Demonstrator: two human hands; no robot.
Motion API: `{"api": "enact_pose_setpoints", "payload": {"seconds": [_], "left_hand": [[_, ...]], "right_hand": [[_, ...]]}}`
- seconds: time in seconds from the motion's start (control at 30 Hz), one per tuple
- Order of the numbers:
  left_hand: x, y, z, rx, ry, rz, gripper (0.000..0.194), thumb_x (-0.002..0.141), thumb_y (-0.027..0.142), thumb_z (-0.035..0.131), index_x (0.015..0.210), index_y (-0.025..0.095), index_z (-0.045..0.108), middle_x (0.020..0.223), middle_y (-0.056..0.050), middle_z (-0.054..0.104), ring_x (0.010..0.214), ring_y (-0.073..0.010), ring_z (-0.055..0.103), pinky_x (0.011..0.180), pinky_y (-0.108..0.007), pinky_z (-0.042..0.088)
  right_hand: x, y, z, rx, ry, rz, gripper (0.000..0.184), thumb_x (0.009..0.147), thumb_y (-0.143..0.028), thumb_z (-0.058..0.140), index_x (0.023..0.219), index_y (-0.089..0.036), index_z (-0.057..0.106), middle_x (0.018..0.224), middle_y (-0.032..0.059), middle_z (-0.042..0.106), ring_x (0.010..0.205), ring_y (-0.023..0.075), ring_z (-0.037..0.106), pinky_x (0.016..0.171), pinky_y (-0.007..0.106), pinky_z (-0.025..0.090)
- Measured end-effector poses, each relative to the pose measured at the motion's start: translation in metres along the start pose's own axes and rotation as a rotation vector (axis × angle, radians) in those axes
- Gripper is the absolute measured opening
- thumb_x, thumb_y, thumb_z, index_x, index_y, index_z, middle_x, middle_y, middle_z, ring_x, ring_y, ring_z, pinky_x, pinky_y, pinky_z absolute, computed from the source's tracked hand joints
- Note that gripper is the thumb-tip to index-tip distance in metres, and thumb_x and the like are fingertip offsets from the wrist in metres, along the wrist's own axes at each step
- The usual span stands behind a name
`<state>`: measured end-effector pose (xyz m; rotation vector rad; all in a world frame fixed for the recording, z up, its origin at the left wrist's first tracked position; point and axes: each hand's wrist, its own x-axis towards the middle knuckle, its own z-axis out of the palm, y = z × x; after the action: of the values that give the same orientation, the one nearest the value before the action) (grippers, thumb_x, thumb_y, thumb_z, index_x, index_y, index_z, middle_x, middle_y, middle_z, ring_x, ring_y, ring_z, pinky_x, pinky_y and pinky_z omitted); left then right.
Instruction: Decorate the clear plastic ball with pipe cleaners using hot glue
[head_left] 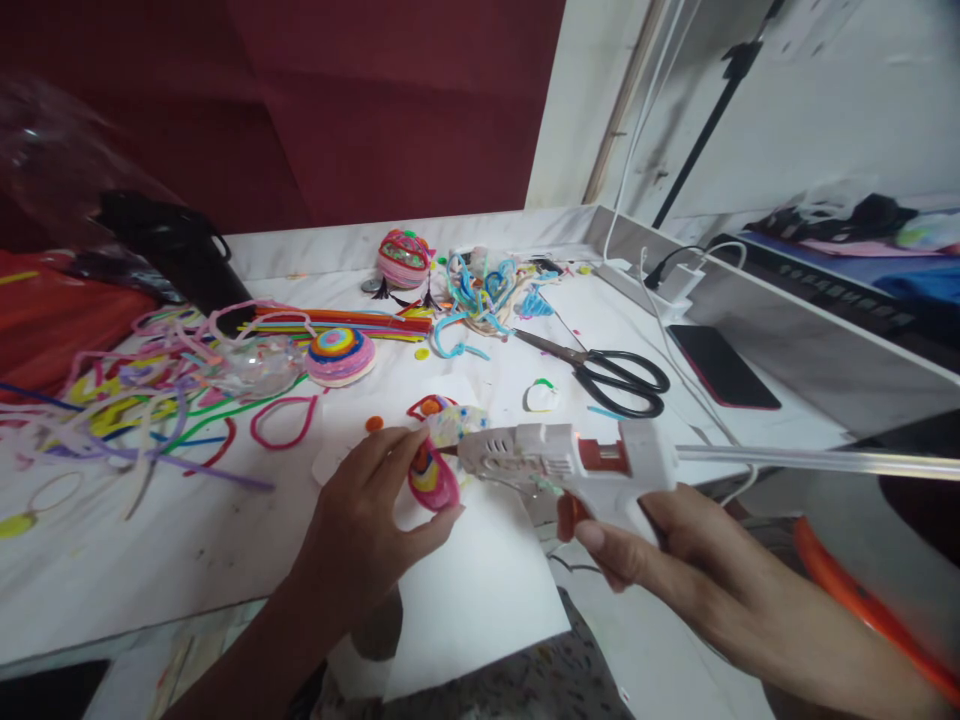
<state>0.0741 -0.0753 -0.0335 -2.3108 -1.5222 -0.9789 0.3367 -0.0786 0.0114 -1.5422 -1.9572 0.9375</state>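
Observation:
My left hand (375, 505) pinches a small oval piece (435, 485) with pink, yellow, orange and blue bands, which looks made of pipe cleaners. My right hand (675, 570) grips a white hot glue gun (536, 452) by its handle, fingers at the orange trigger. The gun's nozzle meets or nearly meets the upper edge of the oval piece; exact contact I cannot tell. A long clear glue stick (810, 460) sticks out of its back. Beneath lies a sheet of white paper (480, 600). Just behind are an orange dot (374, 424) and a blue-spotted pale piece (454, 424).
Black-handled scissors (600, 370) lie right of centre, a phone (724, 365) farther right beside cables. Loose pipe cleaners (172, 420) cover the left side. A striped dome (341, 357) and a decorated pink ball (405, 260) sit behind. A raised rim (787, 310) borders the table.

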Motion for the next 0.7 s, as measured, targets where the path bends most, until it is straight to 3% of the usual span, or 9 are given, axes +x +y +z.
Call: {"api": "enact_pose_setpoints", "payload": {"seconds": [0.23, 0.4, 0.57, 0.7], "left_hand": [[0.001, 0.001, 0.000, 0.004, -0.006, 0.003, 0.045, 0.077, 0.028, 0.070, 0.117, 0.013, 0.055, 0.110, -0.012, 0.065, 0.105, -0.0242, 0.065, 0.095, -0.033, 0.054], [0.002, 0.002, -0.001, 0.016, -0.002, -0.003, 0.044, 0.077, 0.028, 0.070, 0.116, 0.014, 0.056, 0.108, -0.010, 0.065, 0.101, -0.0235, 0.066, 0.091, -0.034, 0.057], [0.001, 0.001, -0.001, 0.012, 0.005, 0.011, 0.045, 0.075, 0.027, 0.070, 0.117, 0.014, 0.057, 0.109, -0.012, 0.066, 0.103, -0.0262, 0.066, 0.091, -0.036, 0.058], [0.001, -0.003, 0.001, 0.056, 0.021, 0.054, 0.043, 0.081, 0.033, 0.064, 0.119, 0.015, 0.055, 0.109, -0.013, 0.065, 0.100, -0.0271, 0.067, 0.087, -0.038, 0.060]], "right_hand": [[-0.001, 0.002, -0.002, 0.107, -0.019, 0.002, 0.047, 0.081, -0.060, 0.059, 0.054, -0.022, 0.059, 0.054, 0.0000, 0.055, 0.050, 0.0127, 0.047, 0.047, 0.024, 0.042], [0.006, 0.010, 0.004, 0.309, -0.174, -0.023, 0.044, 0.085, -0.053, 0.059, 0.057, -0.019, 0.062, 0.061, 0.0032, 0.063, 0.053, 0.0130, 0.054, 0.046, 0.023, 0.040], [0.016, 0.017, 0.018, 0.803, -0.311, -0.046, 0.034, 0.089, -0.046, 0.058, 0.079, -0.015, 0.068, 0.069, 0.0079, 0.069, 0.053, 0.0135, 0.055, 0.049, 0.026, 0.039], [0.033, 0.018, 0.008, 1.086, -0.202, -0.042, 0.031, 0.085, -0.044, 0.062, 0.096, -0.015, 0.066, 0.069, 0.0071, 0.069, 0.045, 0.0122, 0.052, 0.043, 0.024, 0.035]]}}
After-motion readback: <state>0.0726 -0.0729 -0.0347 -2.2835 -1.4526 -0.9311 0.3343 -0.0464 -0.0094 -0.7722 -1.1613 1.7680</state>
